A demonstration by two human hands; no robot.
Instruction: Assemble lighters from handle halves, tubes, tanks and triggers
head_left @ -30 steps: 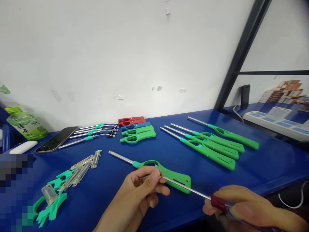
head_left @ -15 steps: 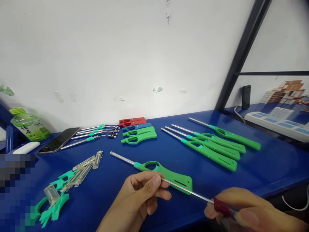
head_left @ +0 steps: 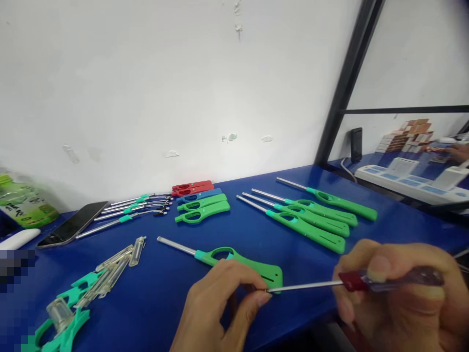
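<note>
My right hand (head_left: pixel 399 298) grips a screwdriver (head_left: pixel 370 282) by its dark red handle, its thin steel shaft pointing left. My left hand (head_left: pixel 220 305) pinches the shaft's tip between thumb and fingers, just in front of a green long-nosed lighter (head_left: pixel 234 259) that lies alone on the blue table (head_left: pixel 403 230). The tip sits at the rear end of that lighter's handle. Three more green lighters (head_left: pixel 311 215) lie side by side behind my right hand.
Empty red, blue and green lighter shells (head_left: pixel 200 200) and metal tubes with teal collars (head_left: pixel 128 208) lie by the white wall. Clear fuel tanks (head_left: pixel 117 264) and teal parts (head_left: pixel 66 313) sit front left. A phone (head_left: pixel 71 225) and green bottle (head_left: pixel 25 203) are far left. A power strip (head_left: pixel 406 181) lies right.
My right hand has risen and swung the screwdriver nearly level. My left hand slid lower and right along the shaft to its tip. The view shifted slightly right.
</note>
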